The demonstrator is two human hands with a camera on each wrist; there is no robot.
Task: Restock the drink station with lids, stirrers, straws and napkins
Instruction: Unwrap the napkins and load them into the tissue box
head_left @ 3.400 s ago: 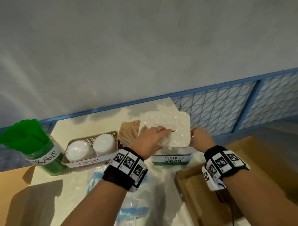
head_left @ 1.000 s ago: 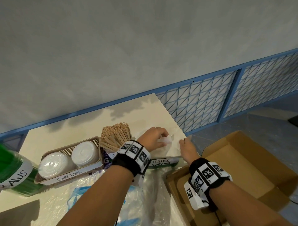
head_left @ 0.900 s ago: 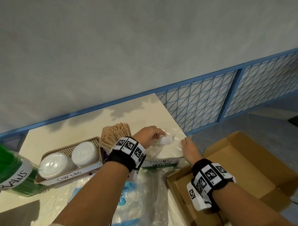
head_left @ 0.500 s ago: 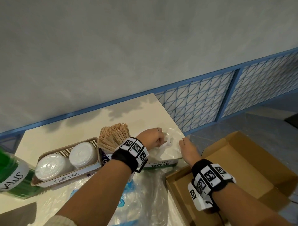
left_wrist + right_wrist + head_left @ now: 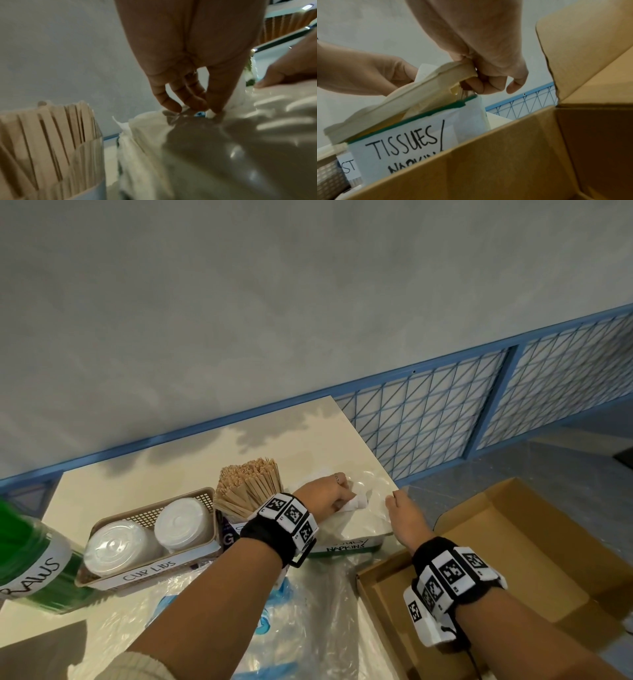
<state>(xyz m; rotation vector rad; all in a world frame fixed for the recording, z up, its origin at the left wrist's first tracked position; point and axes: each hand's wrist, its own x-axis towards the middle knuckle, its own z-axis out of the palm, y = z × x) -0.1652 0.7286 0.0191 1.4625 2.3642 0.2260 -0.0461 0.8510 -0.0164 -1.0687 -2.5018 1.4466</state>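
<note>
A: Grip? 
B: Left hand [image 5: 325,495] pinches a white tissue [image 5: 356,503] at the slot in the napkin box lid [image 5: 368,517]; right hand [image 5: 488,65] curls around the lid's corner, lid tilted up off the napkin box [image 5: 406,143] (labelled TISSUES/NAPKINS).
A: Counts?
B: Two lid stacks [image 5: 150,537] in one basket [image 5: 144,577], one cup of stirrers [image 5: 248,486], one straw jar [image 5: 30,563], one cardboard box [image 5: 534,570] beside the table.

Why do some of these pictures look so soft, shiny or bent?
Head view: wide lens bends the blue railing; hard shadows on the table. Left wrist view: the stirrers blur up close; glare streaks the tissue box lid. Right wrist view: the cardboard box looms, dim.
</note>
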